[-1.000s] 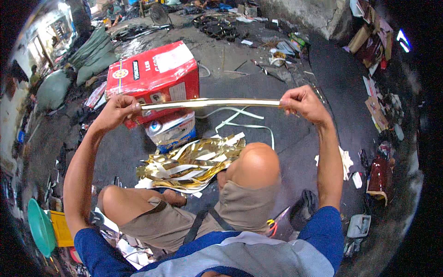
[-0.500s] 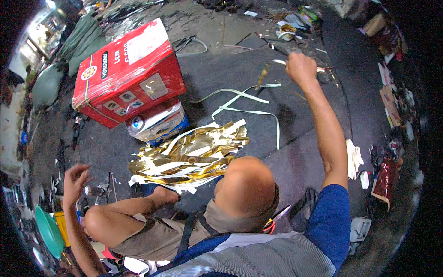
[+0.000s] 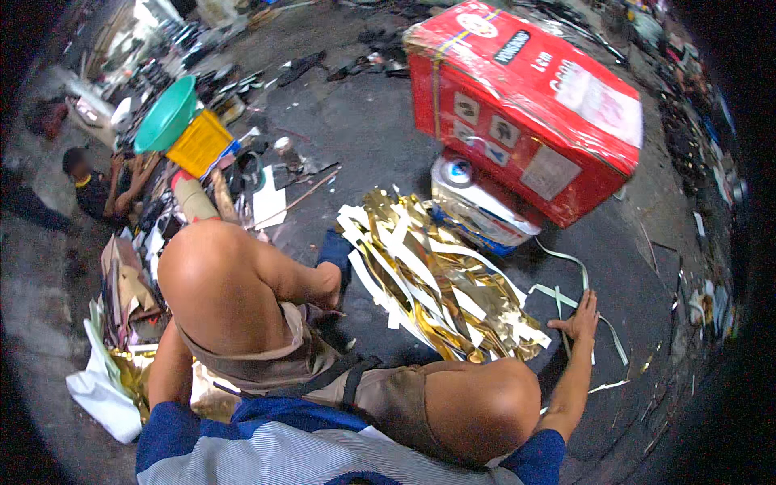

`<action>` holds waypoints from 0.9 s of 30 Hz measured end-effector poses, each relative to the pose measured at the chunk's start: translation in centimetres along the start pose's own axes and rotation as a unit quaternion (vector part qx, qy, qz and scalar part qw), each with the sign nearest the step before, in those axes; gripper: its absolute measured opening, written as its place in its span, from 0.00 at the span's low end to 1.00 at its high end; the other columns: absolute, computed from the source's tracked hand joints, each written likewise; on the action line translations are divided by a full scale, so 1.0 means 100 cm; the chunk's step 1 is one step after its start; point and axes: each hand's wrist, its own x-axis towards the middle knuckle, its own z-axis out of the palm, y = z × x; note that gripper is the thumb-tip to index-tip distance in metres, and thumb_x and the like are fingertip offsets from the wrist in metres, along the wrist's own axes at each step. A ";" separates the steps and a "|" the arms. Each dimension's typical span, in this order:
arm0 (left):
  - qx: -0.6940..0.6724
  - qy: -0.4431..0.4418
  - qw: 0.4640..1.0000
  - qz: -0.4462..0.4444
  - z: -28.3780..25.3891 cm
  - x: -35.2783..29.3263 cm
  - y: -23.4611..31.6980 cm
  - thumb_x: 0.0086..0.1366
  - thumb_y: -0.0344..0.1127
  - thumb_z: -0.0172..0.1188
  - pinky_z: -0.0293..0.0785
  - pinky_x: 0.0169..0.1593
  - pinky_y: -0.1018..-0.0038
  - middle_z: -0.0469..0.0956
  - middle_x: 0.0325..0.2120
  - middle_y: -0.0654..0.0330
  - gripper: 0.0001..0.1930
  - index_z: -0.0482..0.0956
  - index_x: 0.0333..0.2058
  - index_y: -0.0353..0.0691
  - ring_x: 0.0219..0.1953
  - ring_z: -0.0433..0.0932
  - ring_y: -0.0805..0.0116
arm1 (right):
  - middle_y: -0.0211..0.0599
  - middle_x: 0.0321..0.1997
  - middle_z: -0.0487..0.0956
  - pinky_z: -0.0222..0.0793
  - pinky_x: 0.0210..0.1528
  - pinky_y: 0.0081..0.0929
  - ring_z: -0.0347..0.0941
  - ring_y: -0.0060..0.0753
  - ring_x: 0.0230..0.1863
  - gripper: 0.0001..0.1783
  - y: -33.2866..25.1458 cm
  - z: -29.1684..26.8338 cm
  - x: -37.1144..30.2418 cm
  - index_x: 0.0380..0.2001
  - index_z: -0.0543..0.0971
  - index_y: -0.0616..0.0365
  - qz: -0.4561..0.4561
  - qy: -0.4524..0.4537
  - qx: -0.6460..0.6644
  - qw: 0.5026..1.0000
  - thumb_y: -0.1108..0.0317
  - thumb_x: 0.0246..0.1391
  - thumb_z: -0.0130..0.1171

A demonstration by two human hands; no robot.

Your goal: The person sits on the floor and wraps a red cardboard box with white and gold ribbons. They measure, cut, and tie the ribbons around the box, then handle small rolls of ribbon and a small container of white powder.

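Note:
My right hand (image 3: 579, 316) is open, fingers outstretched, at the dark floor beside several narrow pale strips (image 3: 616, 339). Whether it touches them I cannot tell. In front of my legs lies a heap of gold and white foil strips (image 3: 440, 279), just left of that hand. My left forearm (image 3: 170, 368) drops down behind my raised left knee, which hides the hand. Nearest to that arm are white sheets (image 3: 101, 404) and some gold foil (image 3: 136, 376).
A big red carton (image 3: 517, 113) rests on a smaller white and blue package (image 3: 477, 198) beyond the foil heap. At far left are a green basin (image 3: 168, 117), a yellow container (image 3: 202, 144) and another person (image 3: 101, 186). Paper scraps and a thin stick (image 3: 303, 198) litter the floor.
My view has swung left, so the carton now appears at the right. My right hand has come down and opened, no longer closed around strips. My left hand has gone behind the knee.

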 end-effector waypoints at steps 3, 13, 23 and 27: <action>-0.028 -0.011 0.999 -0.035 0.022 0.013 -0.024 0.61 0.35 0.67 0.78 0.42 0.70 0.85 0.32 0.58 0.10 0.86 0.38 0.36 0.34 0.82 0.69 | 0.56 0.70 0.62 0.61 0.68 0.53 0.60 0.61 0.70 0.61 0.013 0.016 -0.012 0.69 0.59 0.60 -0.073 0.113 0.032 0.990 0.47 0.36 0.79; -0.286 0.043 0.948 0.132 0.074 0.222 0.115 0.57 0.37 0.70 0.78 0.36 0.70 0.85 0.27 0.60 0.11 0.88 0.35 0.36 0.28 0.82 0.71 | 0.51 0.38 0.75 0.72 0.42 0.48 0.77 0.51 0.41 0.12 0.029 0.099 -0.040 0.42 0.72 0.65 0.015 0.182 0.021 0.983 0.65 0.68 0.51; -0.254 0.152 0.955 -0.013 0.104 0.328 0.217 0.53 0.44 0.73 0.78 0.49 0.62 0.85 0.39 0.46 0.23 0.85 0.42 0.33 0.43 0.84 0.52 | 0.32 0.26 0.78 0.69 0.25 0.29 0.73 0.23 0.24 0.11 -0.116 -0.194 -0.114 0.39 0.77 0.62 0.063 -0.377 0.068 0.922 0.64 0.61 0.56; -0.268 0.164 0.949 -0.006 0.140 0.336 0.237 0.50 0.46 0.77 0.78 0.50 0.62 0.85 0.38 0.44 0.27 0.82 0.43 0.35 0.44 0.84 0.50 | 0.28 0.30 0.79 0.70 0.30 0.27 0.73 0.19 0.30 0.12 -0.212 -0.246 -0.113 0.45 0.79 0.57 -0.092 -0.475 0.219 0.848 0.63 0.62 0.62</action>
